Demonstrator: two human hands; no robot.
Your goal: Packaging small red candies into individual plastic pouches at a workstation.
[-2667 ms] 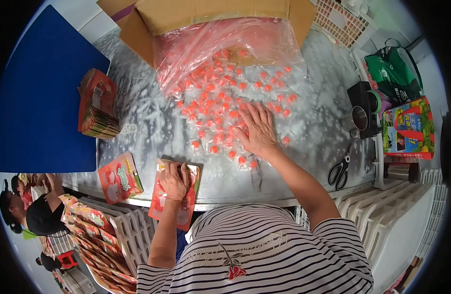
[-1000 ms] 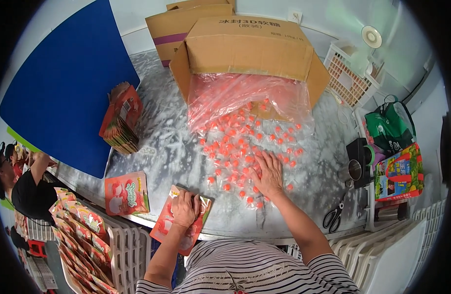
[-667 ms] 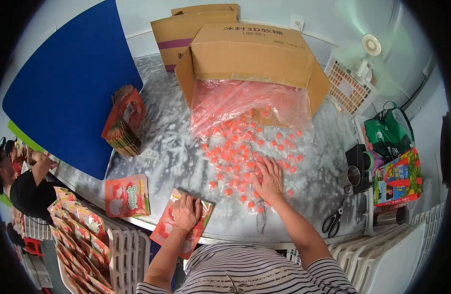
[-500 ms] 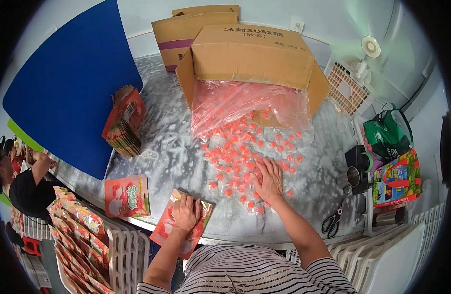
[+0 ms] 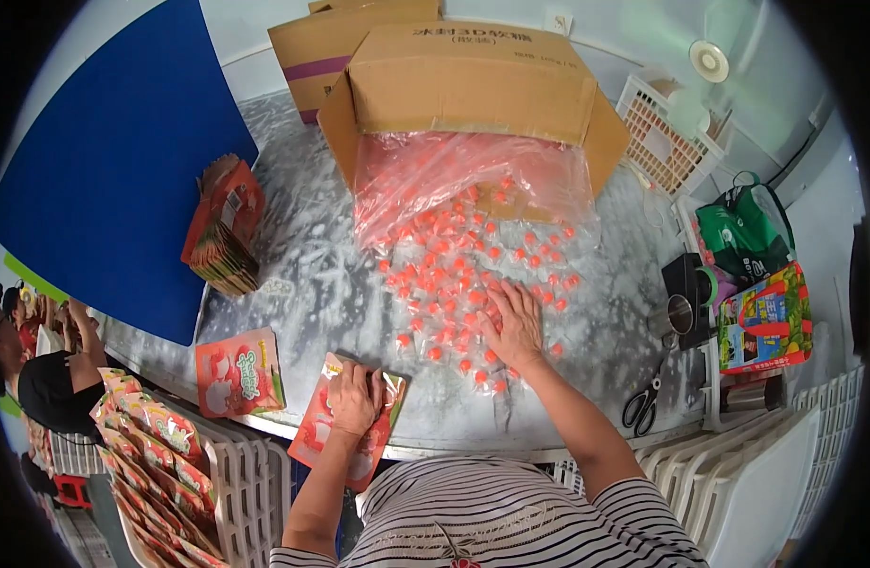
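Note:
My left hand (image 5: 356,398) is on a red candy pouch (image 5: 316,431) at the table's front edge, fingers curled over its upper part. The pouch lies at a slant, and its lower end overhangs the edge. My right hand (image 5: 512,327) rests palm down, fingers stretched out and apart, on the right side of a spread of small red candies in clear wrappers (image 5: 439,275). These candies spill from a clear plastic liner (image 5: 463,156) in an open cardboard box (image 5: 468,90). A second red pouch (image 5: 238,374) lies flat, left of my left hand.
A bundle of pouches (image 5: 225,227) stands beside a blue partition (image 5: 104,170). At lower left, a white basket (image 5: 250,492) holds several pouches. To the right are black-handled scissors (image 5: 640,407), a metal cup (image 5: 679,314), bags and stacked white trays (image 5: 747,483). Other people sit at far left.
The whole view has shifted slightly, with the box and table appearing a little higher and further left. Both hands keep nearly the same places on the pouch and the candies.

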